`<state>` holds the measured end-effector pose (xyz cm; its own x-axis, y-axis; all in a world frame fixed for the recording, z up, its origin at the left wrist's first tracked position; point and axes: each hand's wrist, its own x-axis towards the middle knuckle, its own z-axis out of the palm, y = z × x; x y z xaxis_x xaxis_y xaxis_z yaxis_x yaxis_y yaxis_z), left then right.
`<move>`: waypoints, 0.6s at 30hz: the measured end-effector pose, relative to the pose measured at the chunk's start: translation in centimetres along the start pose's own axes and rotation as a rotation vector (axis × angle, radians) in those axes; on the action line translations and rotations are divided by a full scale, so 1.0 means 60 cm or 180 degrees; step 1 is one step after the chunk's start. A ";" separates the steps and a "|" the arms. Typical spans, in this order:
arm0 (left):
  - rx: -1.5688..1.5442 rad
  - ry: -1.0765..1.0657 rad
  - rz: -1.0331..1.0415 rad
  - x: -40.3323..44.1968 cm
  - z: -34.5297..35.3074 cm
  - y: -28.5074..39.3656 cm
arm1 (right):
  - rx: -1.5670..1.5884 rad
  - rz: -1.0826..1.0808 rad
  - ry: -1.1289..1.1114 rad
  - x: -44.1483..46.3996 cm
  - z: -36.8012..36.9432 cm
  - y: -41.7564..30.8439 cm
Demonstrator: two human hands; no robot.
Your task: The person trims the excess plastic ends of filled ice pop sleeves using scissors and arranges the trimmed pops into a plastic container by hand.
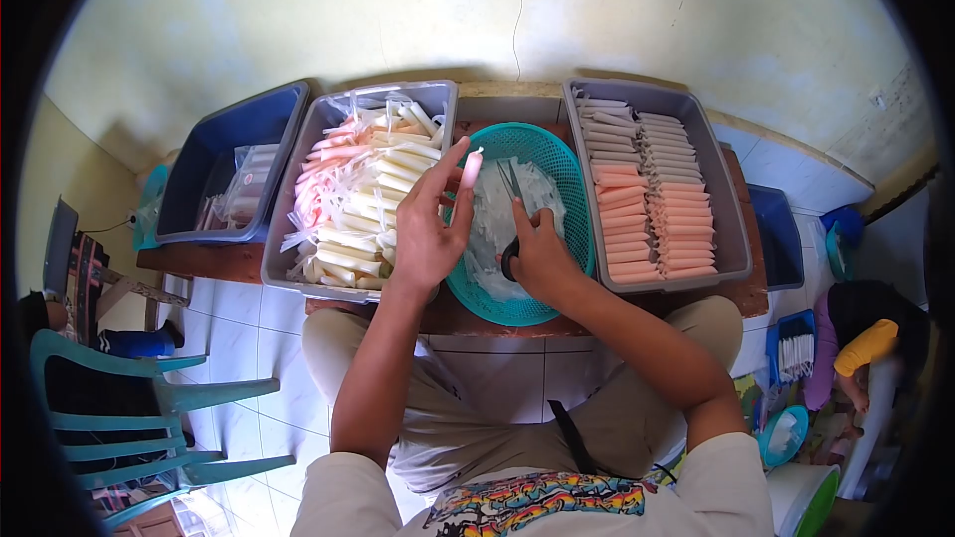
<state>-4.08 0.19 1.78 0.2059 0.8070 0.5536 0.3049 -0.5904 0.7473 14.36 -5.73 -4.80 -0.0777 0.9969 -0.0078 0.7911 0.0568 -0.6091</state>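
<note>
My left hand (430, 239) is raised over the left side of a green mesh basket (583, 239). Between its thumb and fingers is a pink filled plastic tube (472, 169) with a short knotted tip, held upright. Over the same basket, my right hand (543, 257) grips black-handled scissors (508, 179), their blades slightly apart and pointing away from me, just right of the tube. Clear plastic scraps (517, 229) lie in the basket below both hands.
Left of the basket, a grey tray (284, 259) holds jumbled cream and pink tubes with long plastic ends. On the right, another grey tray (736, 239) has neat rows of white and orange tubes. A dark blue bin (184, 189) stands far left. A person (870, 338) works at lower right.
</note>
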 end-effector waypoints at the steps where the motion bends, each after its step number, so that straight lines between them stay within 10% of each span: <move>1: 0.0004 0.0000 0.0002 0.000 -0.001 -0.001 | 0.0004 -0.0003 0.0002 0.001 0.003 0.000; 18: -0.0126 -0.0144 0.0007 -0.009 0.007 -0.008 | -0.0693 0.0351 -0.0424 0.000 -0.001 -0.020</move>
<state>-3.96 0.07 0.97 0.2487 0.8050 0.5386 0.2676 -0.5915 0.7606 13.46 -5.80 -4.04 -0.0517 0.9827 -0.1776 0.9098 -0.0270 -0.4141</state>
